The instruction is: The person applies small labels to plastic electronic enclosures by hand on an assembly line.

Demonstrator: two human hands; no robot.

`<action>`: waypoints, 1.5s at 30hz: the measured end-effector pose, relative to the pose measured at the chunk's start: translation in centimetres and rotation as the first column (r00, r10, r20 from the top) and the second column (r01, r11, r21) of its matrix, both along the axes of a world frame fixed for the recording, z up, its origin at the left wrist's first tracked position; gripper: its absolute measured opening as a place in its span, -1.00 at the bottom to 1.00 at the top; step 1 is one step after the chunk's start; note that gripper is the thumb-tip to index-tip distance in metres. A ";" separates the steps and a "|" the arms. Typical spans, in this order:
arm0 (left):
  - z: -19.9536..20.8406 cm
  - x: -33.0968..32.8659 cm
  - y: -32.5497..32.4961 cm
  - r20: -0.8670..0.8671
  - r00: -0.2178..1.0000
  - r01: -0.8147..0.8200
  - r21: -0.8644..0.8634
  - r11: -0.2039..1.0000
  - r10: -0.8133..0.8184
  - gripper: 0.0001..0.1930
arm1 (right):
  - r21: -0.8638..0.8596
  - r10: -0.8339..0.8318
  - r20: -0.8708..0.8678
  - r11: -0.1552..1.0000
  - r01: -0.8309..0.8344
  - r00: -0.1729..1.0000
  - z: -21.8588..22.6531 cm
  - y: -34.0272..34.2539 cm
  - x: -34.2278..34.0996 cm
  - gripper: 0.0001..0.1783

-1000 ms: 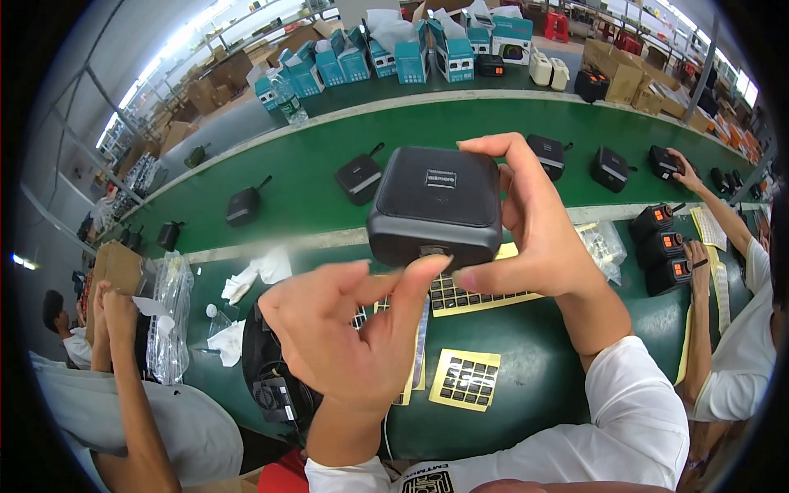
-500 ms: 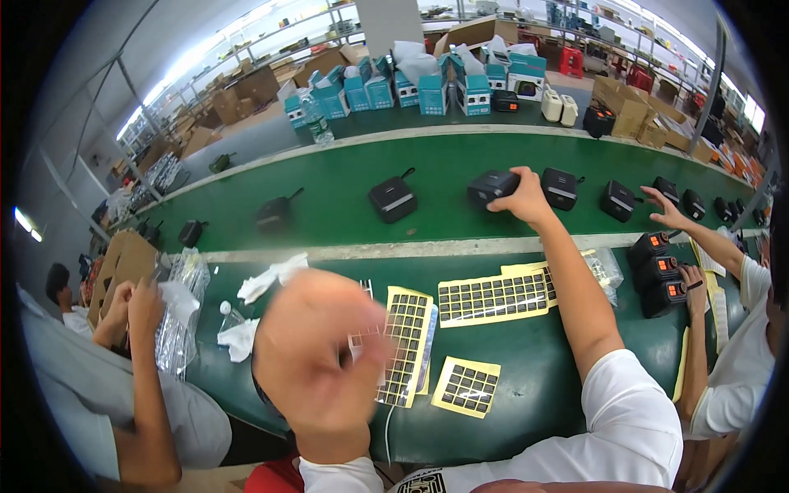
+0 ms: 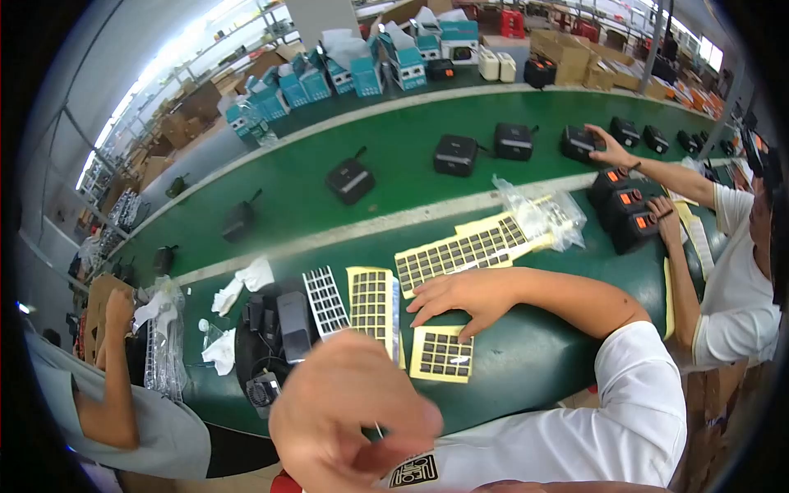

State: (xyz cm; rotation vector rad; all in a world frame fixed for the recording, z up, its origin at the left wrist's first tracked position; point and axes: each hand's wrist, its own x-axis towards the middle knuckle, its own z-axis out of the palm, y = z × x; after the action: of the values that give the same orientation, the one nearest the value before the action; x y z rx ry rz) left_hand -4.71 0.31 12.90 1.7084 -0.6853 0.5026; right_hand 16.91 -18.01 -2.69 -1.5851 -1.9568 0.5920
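Note:
Close to the camera, my left hand [image 3: 349,411] is raised and blurred, its fingers curled together in a pinch. A thin pale sliver shows by its fingertips, too small to name. My right hand [image 3: 472,297] reaches low over the table with its fingers spread. Its thumb is at the top corner of a small yellow sheet of dark square stickers [image 3: 442,355]. Its other fingers are by the near edge of a longer yellow sticker sheet [image 3: 460,253]. Left of it lies an upright sticker sheet [image 3: 371,306], beside a partly used white-grid sheet [image 3: 326,300].
A dark bag or tray with black gadgets [image 3: 293,327] sits left of the sheets. Black boxy devices [image 3: 351,180] line the green belt [image 3: 394,193]. On the right a co-worker's hand [image 3: 608,149] touches one, near stacked black units [image 3: 629,209]. Another person works at left.
My right hand has let go of a black device on the belt and come back to the sticker sheets. My left hand has lowered. The view has shifted to the right.

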 end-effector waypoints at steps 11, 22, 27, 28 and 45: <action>-4.7 8.4 1.3 -0.016 0.975 -0.164 0.623 0.765 0.221 -0.56 | 0.279 -0.400 0.049 0.885 0.372 0.915 -4.6 -2.5 -4.0 -0.76; -16.0 4.3 -0.2 -0.267 0.801 -0.179 0.747 0.640 0.536 -0.31 | 0.440 -0.598 -0.075 0.698 0.565 0.798 -5.5 -2.8 -4.6 -0.52; -17.0 5.3 -0.9 -0.291 0.805 -0.205 0.681 0.703 0.517 -0.36 | 0.289 -0.506 0.010 0.827 0.482 0.863 -5.9 -3.1 -3.7 -0.48; -16.9 5.4 -1.0 -0.323 0.801 -0.195 0.656 0.729 0.505 -0.39 | 0.291 -0.511 0.007 0.823 0.487 0.860 -5.8 -3.1 -3.8 -0.48; -17.5 5.6 -2.0 -0.410 0.775 -0.251 0.498 0.830 0.481 -0.83 | 0.141 -0.470 -0.328 0.834 0.534 0.820 -5.6 -3.3 -3.2 -0.83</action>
State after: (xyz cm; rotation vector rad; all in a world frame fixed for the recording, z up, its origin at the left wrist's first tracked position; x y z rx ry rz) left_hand 0.85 -1.67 -4.58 2.2888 -0.0331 0.1345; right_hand 13.69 -21.36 -8.33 -1.6742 -1.2624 0.3312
